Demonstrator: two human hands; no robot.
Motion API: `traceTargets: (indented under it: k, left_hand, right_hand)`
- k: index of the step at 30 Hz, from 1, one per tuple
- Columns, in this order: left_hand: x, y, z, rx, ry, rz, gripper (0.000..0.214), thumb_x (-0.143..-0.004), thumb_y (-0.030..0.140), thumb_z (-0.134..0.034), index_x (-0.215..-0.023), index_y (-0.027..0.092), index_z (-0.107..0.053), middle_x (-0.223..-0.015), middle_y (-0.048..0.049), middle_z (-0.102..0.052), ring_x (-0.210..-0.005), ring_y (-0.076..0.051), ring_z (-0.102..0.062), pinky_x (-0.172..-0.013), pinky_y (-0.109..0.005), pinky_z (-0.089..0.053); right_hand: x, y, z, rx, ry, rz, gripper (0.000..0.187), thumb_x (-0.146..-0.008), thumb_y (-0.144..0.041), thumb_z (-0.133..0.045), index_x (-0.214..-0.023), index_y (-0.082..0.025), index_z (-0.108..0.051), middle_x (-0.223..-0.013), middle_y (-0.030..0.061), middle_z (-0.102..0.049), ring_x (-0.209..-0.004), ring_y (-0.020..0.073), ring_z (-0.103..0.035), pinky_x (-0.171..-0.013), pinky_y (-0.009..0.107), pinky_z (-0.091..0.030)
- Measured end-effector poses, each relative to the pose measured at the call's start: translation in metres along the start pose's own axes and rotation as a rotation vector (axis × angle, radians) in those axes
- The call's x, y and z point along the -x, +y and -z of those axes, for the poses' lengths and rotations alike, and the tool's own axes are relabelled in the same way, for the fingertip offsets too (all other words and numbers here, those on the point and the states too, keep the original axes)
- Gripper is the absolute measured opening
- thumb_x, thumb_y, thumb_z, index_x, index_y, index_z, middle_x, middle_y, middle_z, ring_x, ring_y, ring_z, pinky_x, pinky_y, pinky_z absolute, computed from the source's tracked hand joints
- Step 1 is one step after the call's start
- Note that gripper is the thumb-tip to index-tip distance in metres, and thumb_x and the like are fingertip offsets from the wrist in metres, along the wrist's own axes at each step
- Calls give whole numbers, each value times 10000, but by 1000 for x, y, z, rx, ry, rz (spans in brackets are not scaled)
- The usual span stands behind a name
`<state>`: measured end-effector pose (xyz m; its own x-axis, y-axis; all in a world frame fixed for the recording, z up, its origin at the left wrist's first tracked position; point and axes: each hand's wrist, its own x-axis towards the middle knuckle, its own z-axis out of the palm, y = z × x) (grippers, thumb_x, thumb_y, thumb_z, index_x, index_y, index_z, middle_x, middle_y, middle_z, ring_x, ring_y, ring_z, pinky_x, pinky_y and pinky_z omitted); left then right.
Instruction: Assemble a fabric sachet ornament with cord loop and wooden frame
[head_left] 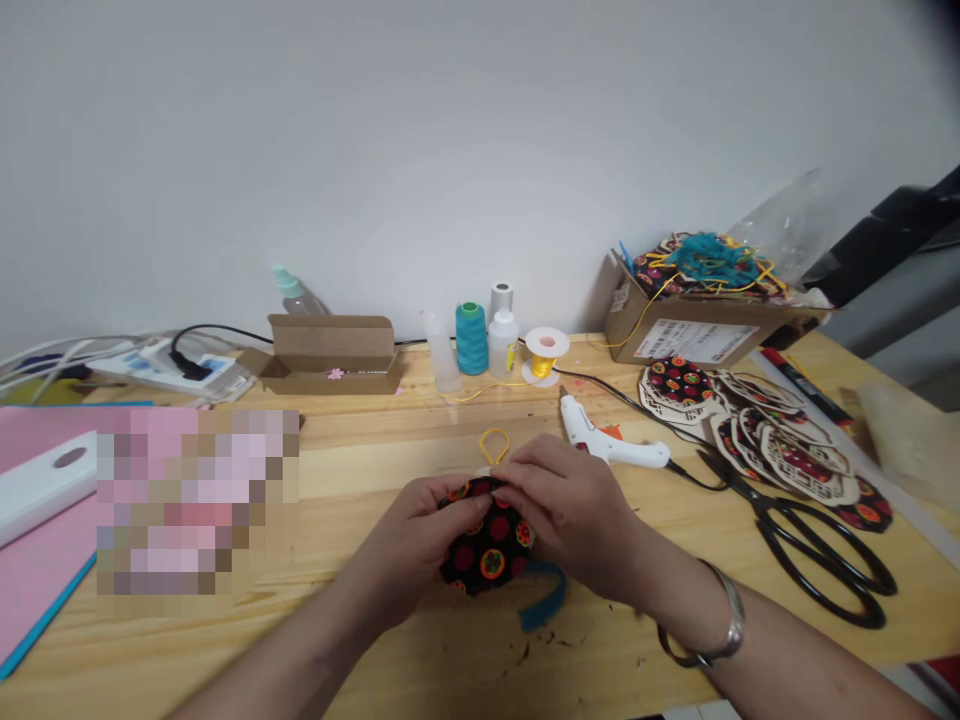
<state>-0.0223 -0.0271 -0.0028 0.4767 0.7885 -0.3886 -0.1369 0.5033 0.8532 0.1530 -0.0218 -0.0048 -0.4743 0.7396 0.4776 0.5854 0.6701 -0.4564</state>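
Both my hands meet over a small black fabric piece (487, 550) printed with red and orange dots, resting on the wooden table (375, 450). My left hand (420, 535) pinches its top left edge. My right hand (574, 510) presses fingers on its top edge, close to a yellow cord loop (494, 445) that sticks out above it. A teal ribbon tail (547, 595) trails from under the fabric toward me.
A white glue gun (607, 440) lies right of my hands, black scissors (810, 540) further right beside several finished fabric discs (780, 440). At the back stand a cardboard box of pieces (697, 335), thread spools (471, 338), small bottles and an open carton (330, 355). Pink sheets (37, 540) lie left.
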Motion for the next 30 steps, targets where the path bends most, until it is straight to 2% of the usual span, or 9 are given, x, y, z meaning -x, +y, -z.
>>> traceTargets:
  k: [9, 13, 16, 20, 22, 26, 27, 28, 30]
  left_hand:
    - [0, 1, -1, -32, -2, 18, 207, -796, 245, -578, -910, 156, -727, -760, -56, -722, -659, -158, -627, -673, -263, -453]
    - [-1, 1, 0, 8, 2, 24, 208, -780, 255, -600, -911, 157, -729, -777, -64, -729, -682, -173, -639, -693, -271, -459]
    - [-2, 0, 1, 75, 6, 34, 195, -764, 243, -621, -898, 154, -731, -768, -66, -731, -683, -173, -644, -695, -269, -464]
    - [-2, -1, 3, 147, 9, 33, 183, -755, 234, -637, -880, 140, -731, -762, -71, -733, -696, -174, -653, -689, -262, -473]
    - [-2, -1, 2, 156, 9, 53, 198, -745, 251, -652, -881, 129, -728, -758, -81, -733, -672, -179, -658, -668, -266, -483]
    - [-4, 3, 0, 208, 81, 93, 190, -755, 258, -644, -863, 118, -715, -723, -91, -730, -629, -186, -668, -639, -287, -507]
    - [-4, 5, 0, 233, 108, 80, 176, -760, 254, -639, -839, 114, -712, -710, -90, -729, -625, -184, -668, -636, -285, -511]
    - [-5, 6, -1, 260, 136, 65, 172, -764, 255, -635, -819, 110, -709, -709, -93, -730, -628, -185, -671, -636, -283, -515]
    - [-7, 8, -1, 305, 196, 47, 192, -777, 269, -621, -805, 98, -705, -745, -112, -736, -657, -199, -680, -651, -292, -525]
  right_hand:
    - [2, 4, -4, 22, -15, 39, 191, -866, -110, -441, -893, -142, -627, -808, 71, -614, -748, 156, -546, -653, 272, -439]
    - [2, 3, -3, 110, 17, 66, 199, -895, -163, -424, -899, -135, -620, -794, 75, -618, -754, 165, -544, -645, 284, -427]
    - [1, 2, -2, 215, 15, 140, 198, -898, -171, -424, -911, -129, -618, -789, 75, -618, -747, 175, -533, -634, 298, -411]
    - [-1, 3, -1, 326, -52, 255, 216, -887, -126, -400, -872, -128, -616, -743, 72, -600, -714, 184, -517, -612, 312, -397]
    - [-3, 5, 1, 349, -32, 227, 226, -883, -118, -384, -861, -127, -609, -743, 79, -595, -707, 187, -515, -602, 315, -393]
    - [-5, -1, 9, 192, 165, 2, 206, -885, -141, -380, -849, -130, -583, -745, 78, -587, -707, 164, -519, -610, 288, -407]
    - [-4, -5, 12, 107, 138, -7, 205, -882, -150, -384, -801, -141, -572, -715, 62, -575, -677, 150, -509, -596, 276, -403]
    - [-3, -10, 14, 13, 55, 34, 216, -878, -162, -390, -735, -158, -552, -675, 38, -559, -637, 134, -493, -570, 263, -390]
    - [1, -23, 18, -166, -239, 230, 279, -860, -215, -456, -584, -189, -484, -583, -19, -524, -549, 97, -454, -499, 233, -347]
